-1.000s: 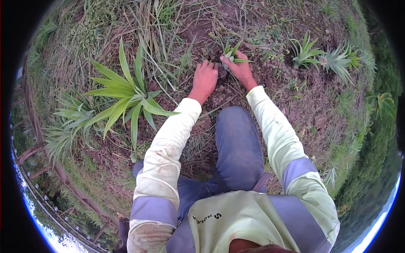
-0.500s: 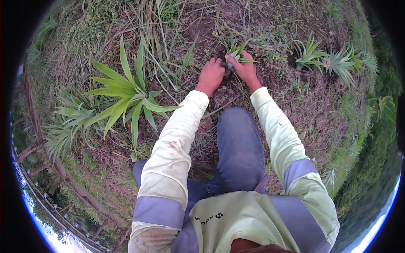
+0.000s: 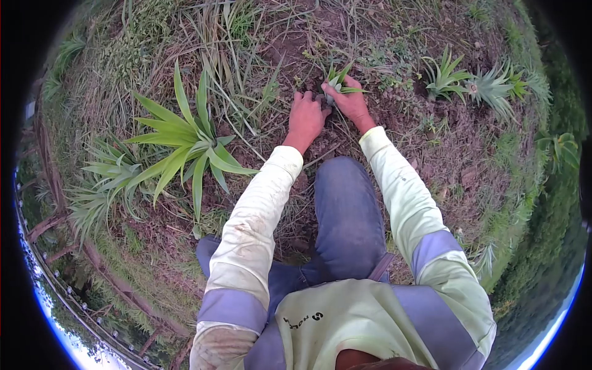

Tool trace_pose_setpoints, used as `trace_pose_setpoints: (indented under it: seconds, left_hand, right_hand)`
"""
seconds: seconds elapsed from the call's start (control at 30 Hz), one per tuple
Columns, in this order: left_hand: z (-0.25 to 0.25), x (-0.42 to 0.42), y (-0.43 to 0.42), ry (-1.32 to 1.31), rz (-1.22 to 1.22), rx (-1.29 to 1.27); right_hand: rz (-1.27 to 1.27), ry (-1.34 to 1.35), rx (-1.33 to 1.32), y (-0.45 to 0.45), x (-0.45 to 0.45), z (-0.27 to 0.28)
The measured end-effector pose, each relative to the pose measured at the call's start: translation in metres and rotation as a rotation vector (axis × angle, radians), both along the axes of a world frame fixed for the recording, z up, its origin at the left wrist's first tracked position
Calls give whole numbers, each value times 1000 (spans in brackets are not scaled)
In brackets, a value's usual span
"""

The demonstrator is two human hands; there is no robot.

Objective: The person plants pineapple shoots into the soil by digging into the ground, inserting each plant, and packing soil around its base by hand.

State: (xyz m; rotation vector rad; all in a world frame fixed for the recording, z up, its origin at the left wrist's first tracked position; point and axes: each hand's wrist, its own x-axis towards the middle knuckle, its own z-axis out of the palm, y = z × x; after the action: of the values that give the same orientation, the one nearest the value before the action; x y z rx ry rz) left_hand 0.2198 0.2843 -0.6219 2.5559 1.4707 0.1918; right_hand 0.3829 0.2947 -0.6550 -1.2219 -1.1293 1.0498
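Note:
A small pineapple plant (image 3: pixel 337 86) stands in the dark soil at the upper middle. My right hand (image 3: pixel 354 106) is closed around its lower leaves from the right, thumb on the near side. Just left of its base, my left hand (image 3: pixel 304 121) has its fingers curled down against the loose soil (image 3: pixel 325 131). Those fingertips look dark and are partly hidden, so what they grip cannot be made out.
A large pineapple plant (image 3: pixel 200 143) spreads its long leaves to the left, with paler ones (image 3: pixel 110 168) beyond it. More pineapple plants (image 3: pixel 445 79) grow at the upper right. Dry grass (image 3: pixel 213 37) covers the ground above. My bent knee (image 3: pixel 346 185) is close below my hands.
My left hand has shifted slightly, its fingers still at the soil by the plant's base. My right hand keeps hold of the small pineapple plant. The whole view has shifted a little.

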Motion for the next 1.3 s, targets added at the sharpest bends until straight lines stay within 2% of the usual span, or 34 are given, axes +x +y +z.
trace_pose_setpoints:
  seconds: [0.13, 0.57, 0.73, 1.07, 1.17, 1.3]
  left_hand:
    - [-2, 1, -1, 90, -10, 1]
    - [-15, 4, 5, 139, -39, -2]
    - [-26, 4, 9, 159, -63, 79]
    - [-24, 10, 9, 75, -40, 39]
    - [-29, 9, 11, 88, -44, 58]
    - [-35, 6, 14, 104, -81, 128]
  right_hand:
    - [-7, -16, 4, 0, -1, -3]
    - [-19, 23, -12, 2, -1, -5]
    - [-20, 29, 12, 0, 0, 0]
    - [-46, 28, 20, 0, -3, 1]
    - [-54, -80, 31, 1, -2, 2]
    - [-40, -67, 20, -2, -2, 7]
